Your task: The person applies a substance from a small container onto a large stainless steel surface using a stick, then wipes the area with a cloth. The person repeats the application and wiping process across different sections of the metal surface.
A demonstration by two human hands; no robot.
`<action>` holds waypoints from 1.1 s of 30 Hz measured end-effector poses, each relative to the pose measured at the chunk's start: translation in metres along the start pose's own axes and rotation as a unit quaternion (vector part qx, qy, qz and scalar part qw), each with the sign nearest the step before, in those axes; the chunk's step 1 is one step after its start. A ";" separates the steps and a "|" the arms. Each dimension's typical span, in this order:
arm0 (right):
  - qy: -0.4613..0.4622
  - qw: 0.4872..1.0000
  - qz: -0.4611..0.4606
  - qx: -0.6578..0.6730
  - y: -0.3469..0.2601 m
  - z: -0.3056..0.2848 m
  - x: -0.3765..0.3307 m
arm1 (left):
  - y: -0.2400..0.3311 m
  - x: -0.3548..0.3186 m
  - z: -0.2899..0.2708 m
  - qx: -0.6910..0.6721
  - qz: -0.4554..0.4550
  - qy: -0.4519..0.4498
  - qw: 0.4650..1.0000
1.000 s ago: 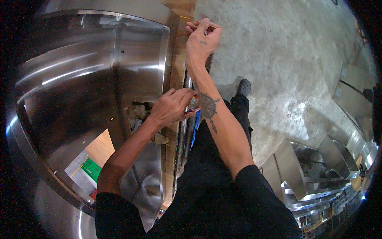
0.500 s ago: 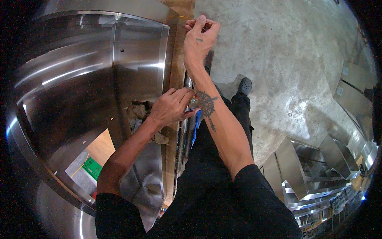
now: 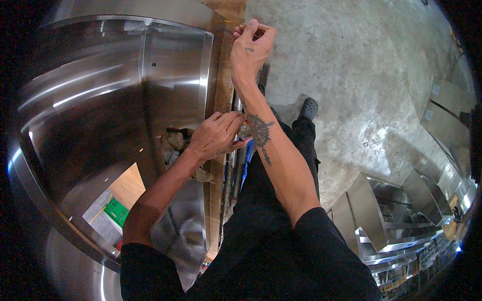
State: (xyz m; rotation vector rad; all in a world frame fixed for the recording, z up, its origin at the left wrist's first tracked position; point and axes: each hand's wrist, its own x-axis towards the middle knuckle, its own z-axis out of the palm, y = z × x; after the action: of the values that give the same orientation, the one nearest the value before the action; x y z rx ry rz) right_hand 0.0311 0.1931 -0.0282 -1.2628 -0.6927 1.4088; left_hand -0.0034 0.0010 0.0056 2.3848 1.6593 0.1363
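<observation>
My right hand [image 3: 254, 42] reaches far forward over the wooden edge [image 3: 221, 75] of the bench, its fingers pinched together. A thin yellowish strip [image 3: 232, 21] shows at its fingertips, too fine to name. Nearer to me, my left hand [image 3: 216, 134] is curled at the same edge, beside my right forearm. Its fingers close round a small item with a bit of red and a pale part, mostly hidden behind the fingers and forearm. Just left of that hand, a crumpled brownish rag [image 3: 174, 142] lies on the large stainless steel sheet-metal piece [image 3: 110, 65].
A cut-out in the steel piece shows a green board [image 3: 116, 213] and a wooden piece [image 3: 127, 185]. Metal bars [image 3: 228, 185] run along the bench edge. Folded steel parts [image 3: 386, 210] stand at the lower right on the concrete floor [image 3: 361, 75].
My right hand has shifted very slightly to the left. My left hand and the surroundings look the same.
</observation>
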 end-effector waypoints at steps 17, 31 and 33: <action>0.017 0.999 0.005 0.042 0.005 0.000 -0.001 | 0.000 0.001 0.000 0.000 0.006 0.002 1.000; 0.006 0.999 -0.031 0.010 0.013 -0.002 -0.001 | 0.001 0.001 0.000 -0.005 0.002 -0.009 1.000; -0.005 1.000 -0.021 0.009 0.009 -0.004 -0.002 | 0.000 -0.004 0.004 -0.032 -0.032 -0.082 0.996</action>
State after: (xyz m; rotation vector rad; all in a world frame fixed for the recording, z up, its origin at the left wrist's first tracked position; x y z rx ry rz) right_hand 0.0315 0.1876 -0.0368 -1.2210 -0.7080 1.3840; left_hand -0.0036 -0.0035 0.0022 2.2272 1.6287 -0.0165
